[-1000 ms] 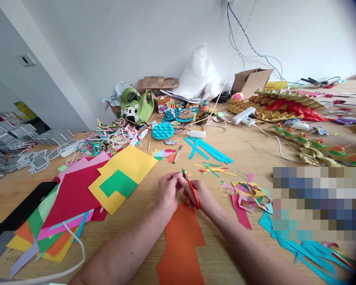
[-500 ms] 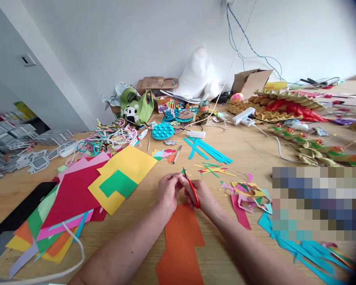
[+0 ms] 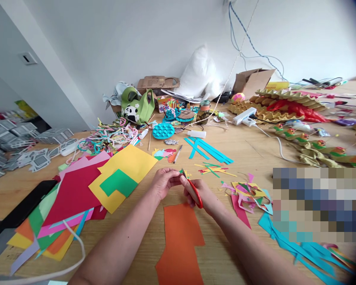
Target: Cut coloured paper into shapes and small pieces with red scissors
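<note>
Red-handled scissors (image 3: 196, 194) are in my right hand (image 3: 198, 191), their dark blades pointing up and left. My left hand (image 3: 167, 182) pinches a small green paper piece (image 3: 180, 172) beside the blade tips. Just below both hands, an orange paper sheet (image 3: 180, 241) lies on the table. Tiny yellow scraps (image 3: 188, 174) sit right behind the blades. To the left, a yellow sheet (image 3: 136, 162) has a green sheet (image 3: 118, 183) on top of it. Thin coloured strips (image 3: 215, 169) lie beyond my right hand.
Stacked coloured sheets (image 3: 74, 190) cover the left side. Paper scraps (image 3: 249, 194) and blue strips (image 3: 302, 249) lie at the right. Farther back are a pen (image 3: 178, 154), blue strips (image 3: 209, 149), a teal tray (image 3: 163, 130) and a green panda bag (image 3: 138, 107). A white cable (image 3: 80, 253) curves at lower left.
My left hand has shifted slightly left and up, away from my right hand. The scissors' handle has moved slightly right, and a wider gap shows between the hands.
</note>
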Available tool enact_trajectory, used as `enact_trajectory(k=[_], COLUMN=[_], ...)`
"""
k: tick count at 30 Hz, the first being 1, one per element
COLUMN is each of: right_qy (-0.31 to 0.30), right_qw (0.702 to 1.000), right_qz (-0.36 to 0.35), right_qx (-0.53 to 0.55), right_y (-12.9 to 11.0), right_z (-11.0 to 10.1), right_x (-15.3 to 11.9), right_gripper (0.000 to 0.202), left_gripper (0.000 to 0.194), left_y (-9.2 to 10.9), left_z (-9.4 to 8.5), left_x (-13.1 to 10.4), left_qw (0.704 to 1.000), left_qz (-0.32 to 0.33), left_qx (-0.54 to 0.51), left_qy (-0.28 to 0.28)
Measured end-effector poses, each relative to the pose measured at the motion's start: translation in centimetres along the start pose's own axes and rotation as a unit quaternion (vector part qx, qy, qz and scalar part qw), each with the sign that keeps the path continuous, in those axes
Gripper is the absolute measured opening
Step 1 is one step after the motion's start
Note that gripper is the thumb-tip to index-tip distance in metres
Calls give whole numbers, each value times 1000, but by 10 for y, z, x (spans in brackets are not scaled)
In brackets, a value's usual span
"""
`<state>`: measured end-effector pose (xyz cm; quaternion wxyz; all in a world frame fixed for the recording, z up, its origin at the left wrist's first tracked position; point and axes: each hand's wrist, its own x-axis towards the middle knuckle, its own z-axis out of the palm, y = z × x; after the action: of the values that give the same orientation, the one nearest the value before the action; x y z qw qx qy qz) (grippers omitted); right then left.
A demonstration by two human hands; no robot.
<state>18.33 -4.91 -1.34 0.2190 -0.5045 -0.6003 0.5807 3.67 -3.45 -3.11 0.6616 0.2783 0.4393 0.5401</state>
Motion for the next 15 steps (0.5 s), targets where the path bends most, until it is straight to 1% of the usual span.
enact_trajectory(k=[3, 6, 9, 15], right_qy=[-12, -21, -24, -28], right_qw=[1000, 1000, 999, 999], right_qz=[2, -8, -16, -6], right_qx=[-9, -15, -19, -27], right_y=[-1, -1, 0, 0], right_z=[-1, -1, -1, 0], right_x=[-2, -2, -2, 0], right_gripper=[57, 57, 57, 57], left_gripper=[17, 18, 18, 20], left_y=[8, 12, 14, 15], left_z=[-5, -8, -10, -12], left_x=[1, 1, 2, 2], left_qw=[999, 998, 998, 997], left_qz=[-10, -14, -16, -25], left_qx=[27, 44, 53, 59], left_qy=[-25, -38, -42, -54])
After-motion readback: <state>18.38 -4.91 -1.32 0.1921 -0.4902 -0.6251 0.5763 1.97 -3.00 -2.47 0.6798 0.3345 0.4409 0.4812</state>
